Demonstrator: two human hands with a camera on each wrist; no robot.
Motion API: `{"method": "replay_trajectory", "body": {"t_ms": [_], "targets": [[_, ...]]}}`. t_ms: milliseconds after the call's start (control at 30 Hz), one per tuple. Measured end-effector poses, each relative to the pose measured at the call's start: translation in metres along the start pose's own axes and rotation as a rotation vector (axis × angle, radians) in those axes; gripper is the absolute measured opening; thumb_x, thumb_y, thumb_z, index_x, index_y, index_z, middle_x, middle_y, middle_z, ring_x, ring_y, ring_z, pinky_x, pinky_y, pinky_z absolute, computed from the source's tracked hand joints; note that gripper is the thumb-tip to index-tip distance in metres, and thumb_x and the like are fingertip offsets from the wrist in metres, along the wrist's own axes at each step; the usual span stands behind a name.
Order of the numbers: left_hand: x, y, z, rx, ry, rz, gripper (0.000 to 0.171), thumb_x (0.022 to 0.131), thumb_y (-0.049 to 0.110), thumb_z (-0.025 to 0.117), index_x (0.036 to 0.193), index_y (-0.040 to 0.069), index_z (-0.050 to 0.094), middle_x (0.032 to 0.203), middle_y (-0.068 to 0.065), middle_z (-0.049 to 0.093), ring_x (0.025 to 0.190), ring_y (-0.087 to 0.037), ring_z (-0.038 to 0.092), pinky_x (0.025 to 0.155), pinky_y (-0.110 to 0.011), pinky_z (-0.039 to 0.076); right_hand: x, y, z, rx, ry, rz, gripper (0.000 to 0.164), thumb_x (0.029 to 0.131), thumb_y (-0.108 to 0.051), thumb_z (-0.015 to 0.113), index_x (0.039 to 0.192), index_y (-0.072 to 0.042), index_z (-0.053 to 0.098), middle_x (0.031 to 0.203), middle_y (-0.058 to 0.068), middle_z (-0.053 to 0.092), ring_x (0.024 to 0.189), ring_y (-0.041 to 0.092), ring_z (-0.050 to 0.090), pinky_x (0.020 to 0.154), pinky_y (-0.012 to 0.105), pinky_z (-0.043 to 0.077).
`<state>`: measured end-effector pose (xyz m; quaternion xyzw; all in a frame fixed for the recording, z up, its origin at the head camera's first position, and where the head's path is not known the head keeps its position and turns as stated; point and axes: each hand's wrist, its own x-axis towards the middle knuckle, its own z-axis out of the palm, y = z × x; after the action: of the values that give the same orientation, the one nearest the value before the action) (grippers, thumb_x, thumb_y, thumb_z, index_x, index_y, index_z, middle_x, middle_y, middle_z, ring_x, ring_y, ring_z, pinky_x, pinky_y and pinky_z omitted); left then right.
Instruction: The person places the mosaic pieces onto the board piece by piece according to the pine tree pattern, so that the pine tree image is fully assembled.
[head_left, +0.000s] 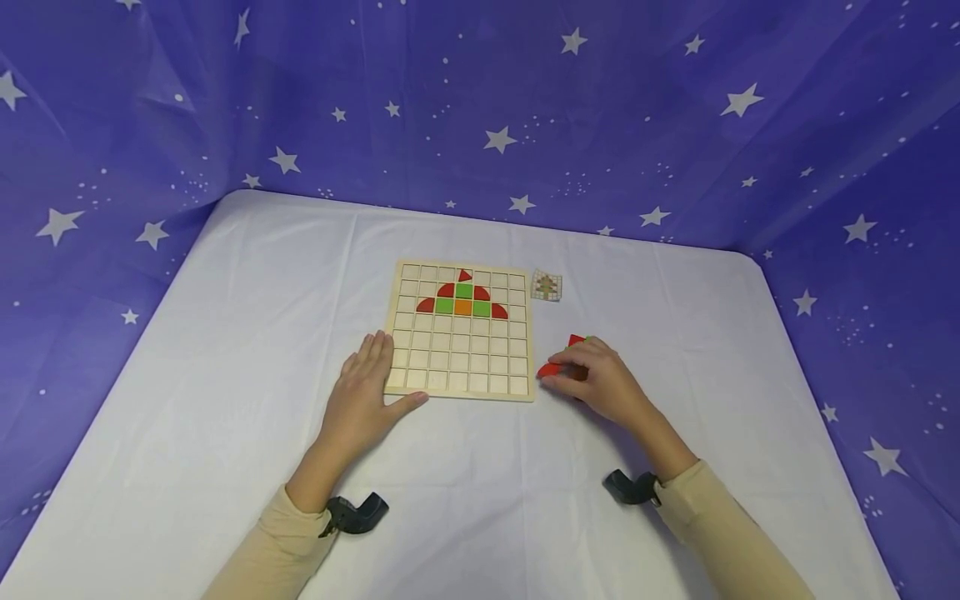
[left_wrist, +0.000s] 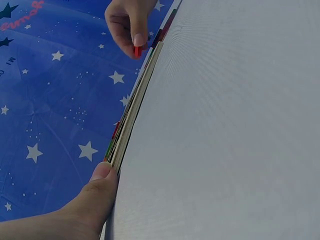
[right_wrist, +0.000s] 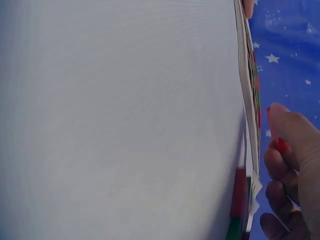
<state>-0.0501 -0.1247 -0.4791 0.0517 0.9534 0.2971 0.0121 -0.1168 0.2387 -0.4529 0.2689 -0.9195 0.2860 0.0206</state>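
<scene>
A wooden grid board (head_left: 460,362) lies flat on the white table. Set in its upper squares are red rounded pieces (head_left: 482,293), a red triangle (head_left: 465,276), green squares (head_left: 464,291) and an orange square (head_left: 463,307). My left hand (head_left: 360,404) rests at the board's lower left corner, fingers along the left side, thumb on the front edge. Just right of the board, my right hand (head_left: 600,383) pinches a red piece (head_left: 548,370) with a curved edge between thumb and fingers. Its full outline is partly covered by the fingers.
Loose red (head_left: 576,340) and green (right_wrist: 234,229) pieces lie under and behind the right hand, partly hidden. A small pattern card (head_left: 547,285) sits by the board's upper right corner. A blue star-patterned curtain (head_left: 450,108) surrounds the table's far side.
</scene>
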Motion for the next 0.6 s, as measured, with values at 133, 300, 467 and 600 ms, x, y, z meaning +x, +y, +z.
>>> {"method": "replay_trajectory", "body": {"t_ms": [133, 300, 467, 600], "targets": [[0.000, 0.000, 0.000, 0.004, -0.004, -0.001, 0.108, 0.084, 0.060, 0.070, 0.157, -0.002, 0.019, 0.165, -0.018, 0.015, 0.155, -0.035, 0.011, 0.125, -0.054, 0.012, 0.014, -0.008, 0.005, -0.030, -0.004, -0.035, 0.027, 0.078, -0.033, 0.085, 0.099, -0.018, 0.077, 0.091, -0.009, 0.072, 0.086, 0.009, 0.055, 0.072, 0.028, 0.048], [0.000, 0.000, 0.000, 0.004, -0.007, -0.003, 0.108, 0.084, 0.060, 0.070, 0.156, -0.002, 0.020, 0.165, -0.018, 0.015, 0.155, -0.035, 0.012, 0.125, -0.054, 0.013, 0.038, -0.025, 0.011, -0.073, -0.047, -0.038, 0.030, 0.080, -0.038, 0.082, 0.102, -0.018, 0.077, 0.094, -0.008, 0.073, 0.089, 0.011, 0.057, 0.078, 0.032, 0.049], [0.000, -0.001, 0.000, 0.005, -0.006, -0.005, 0.108, 0.084, 0.060, 0.070, 0.156, -0.002, 0.020, 0.166, -0.018, 0.015, 0.155, -0.035, 0.011, 0.125, -0.054, 0.013, 0.063, -0.044, 0.021, -0.080, -0.104, -0.074, 0.030, 0.083, -0.039, 0.080, 0.104, -0.017, 0.077, 0.098, -0.007, 0.074, 0.090, 0.012, 0.059, 0.083, 0.033, 0.050], [0.000, -0.001, 0.000, 0.007, -0.010, -0.002, 0.108, 0.084, 0.061, 0.069, 0.157, -0.002, 0.019, 0.166, -0.018, 0.015, 0.155, -0.035, 0.011, 0.125, -0.054, 0.013, 0.079, -0.055, 0.032, -0.079, -0.143, -0.108, 0.030, 0.086, -0.039, 0.077, 0.105, -0.016, 0.077, 0.101, -0.005, 0.075, 0.094, 0.014, 0.063, 0.089, 0.034, 0.052]]}}
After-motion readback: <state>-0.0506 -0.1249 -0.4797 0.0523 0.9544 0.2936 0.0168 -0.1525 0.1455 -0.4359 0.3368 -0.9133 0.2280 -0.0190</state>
